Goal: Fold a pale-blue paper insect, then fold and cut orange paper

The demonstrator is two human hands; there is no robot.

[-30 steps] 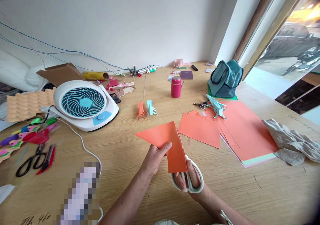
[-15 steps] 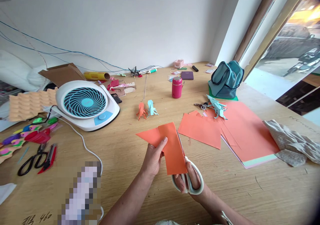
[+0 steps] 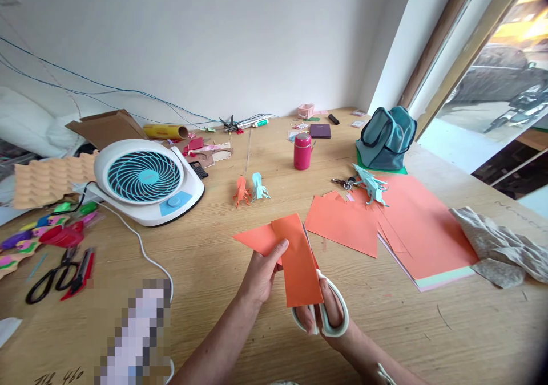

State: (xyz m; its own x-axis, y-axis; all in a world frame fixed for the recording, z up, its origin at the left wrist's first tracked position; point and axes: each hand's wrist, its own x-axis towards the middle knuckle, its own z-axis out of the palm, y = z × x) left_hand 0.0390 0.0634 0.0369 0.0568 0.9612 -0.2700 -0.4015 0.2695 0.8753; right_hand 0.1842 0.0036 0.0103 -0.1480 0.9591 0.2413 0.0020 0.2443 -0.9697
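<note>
A folded piece of orange paper [image 3: 302,271] is pinched in my left hand [image 3: 262,274], thumb on top and fingers behind. One pointed flap of it sticks out to the left. My right hand [image 3: 331,308] holds white-handled scissors [image 3: 342,319], with fingers through both loops. The blades run up along the paper's right edge, mostly hidden behind it. Past the paper stand an orange folded-paper insect [image 3: 242,191] and a light blue one [image 3: 259,186]. To the right, a larger light blue paper insect [image 3: 371,186] rests on orange sheets [image 3: 428,225].
A white fan [image 3: 148,182] stands at left, its cable [image 3: 145,251] curving over the table. Black-handled scissors [image 3: 51,279] and a red cutter [image 3: 81,274] lie near it. A pink flask [image 3: 302,152], keys [image 3: 345,183], a teal bag [image 3: 387,138] and grey cloth [image 3: 503,245] are farther right.
The scissors' handles have spread a little wider apart. The paper has shifted slightly downward, still in my left hand.
</note>
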